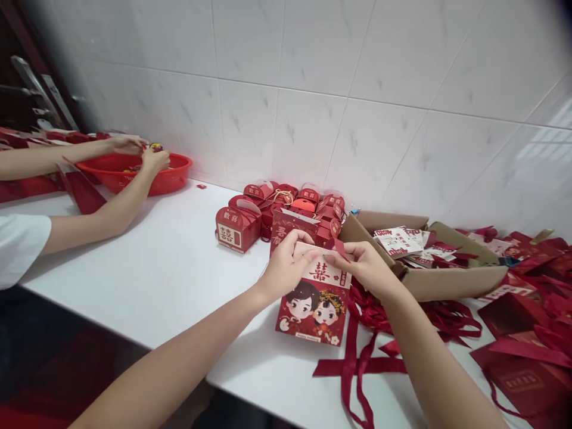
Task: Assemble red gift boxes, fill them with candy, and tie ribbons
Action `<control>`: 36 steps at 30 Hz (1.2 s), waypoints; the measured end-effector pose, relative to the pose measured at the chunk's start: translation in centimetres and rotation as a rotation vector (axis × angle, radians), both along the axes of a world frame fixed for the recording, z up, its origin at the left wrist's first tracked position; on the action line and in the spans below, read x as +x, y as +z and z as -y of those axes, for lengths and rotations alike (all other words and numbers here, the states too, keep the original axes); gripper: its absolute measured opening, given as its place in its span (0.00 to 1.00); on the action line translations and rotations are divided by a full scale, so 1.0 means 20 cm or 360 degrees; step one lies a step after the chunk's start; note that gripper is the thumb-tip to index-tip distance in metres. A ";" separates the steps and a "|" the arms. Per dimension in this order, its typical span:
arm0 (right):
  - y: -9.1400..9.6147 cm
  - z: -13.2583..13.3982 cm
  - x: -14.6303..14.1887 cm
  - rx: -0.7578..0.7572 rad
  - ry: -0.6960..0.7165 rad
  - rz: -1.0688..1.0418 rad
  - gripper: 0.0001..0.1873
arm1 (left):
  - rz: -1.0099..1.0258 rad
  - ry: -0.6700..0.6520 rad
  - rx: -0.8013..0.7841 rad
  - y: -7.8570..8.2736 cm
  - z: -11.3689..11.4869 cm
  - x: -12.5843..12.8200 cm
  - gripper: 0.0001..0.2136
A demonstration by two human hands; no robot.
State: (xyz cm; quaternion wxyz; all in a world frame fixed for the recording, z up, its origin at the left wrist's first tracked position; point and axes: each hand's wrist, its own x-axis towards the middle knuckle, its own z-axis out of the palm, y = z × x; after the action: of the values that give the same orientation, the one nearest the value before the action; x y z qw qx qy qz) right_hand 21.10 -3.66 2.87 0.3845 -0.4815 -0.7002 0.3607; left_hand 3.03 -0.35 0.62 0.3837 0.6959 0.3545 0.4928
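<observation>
A red and white gift bag (318,307) printed with a cartoon couple stands on the white table (170,268) in front of me. My left hand (286,262) pinches the bag's top edge on the left. My right hand (364,265) grips the top edge on the right, with a small red flap or ribbon end between its fingers. Both hands are closed on the bag's rim.
Folded red gift boxes (286,208) cluster behind the bag. A cardboard box (447,268) of cards lies to the right. Red ribbons (370,351) and flat red bags (527,345) cover the right side. At left another person's hands (143,152) reach into a red basin (174,173).
</observation>
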 end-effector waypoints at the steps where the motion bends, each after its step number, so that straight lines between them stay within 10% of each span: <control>1: -0.01 -0.01 0.00 0.0025 -0.0052 0.0004 0.18 | 0.0007 0.0007 0.0005 0.01 -0.02 0.01 0.08; 7: -0.02 -0.02 -0.03 0.0199 -0.0271 0.0071 0.13 | 0.0023 0.0145 0.0034 0.15 -0.02 -0.03 0.14; 13: 0.00 0.00 -0.06 0.0305 -0.0317 0.0161 0.09 | -0.0424 -0.0225 0.0017 0.24 0.11 -0.06 0.09; 18: 0.00 0.01 -0.05 0.0302 -0.0295 0.0176 0.09 | -0.0545 -0.0248 0.0082 0.20 0.10 -0.06 0.05; 25: -0.01 -0.01 -0.05 0.0257 -0.0259 0.0127 0.11 | -0.0387 0.0243 0.0365 0.09 0.02 0.01 0.05; 36: 0.00 -0.02 -0.05 0.0228 -0.0250 0.0099 0.11 | -0.0203 0.0232 0.0462 0.05 -0.04 0.05 0.03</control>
State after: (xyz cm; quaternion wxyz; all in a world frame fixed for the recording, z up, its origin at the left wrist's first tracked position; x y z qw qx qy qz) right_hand 20.06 -3.32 2.84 0.4232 -0.5172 -0.6957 0.2634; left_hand 4.11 0.45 1.56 0.2192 0.7462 0.3528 0.5202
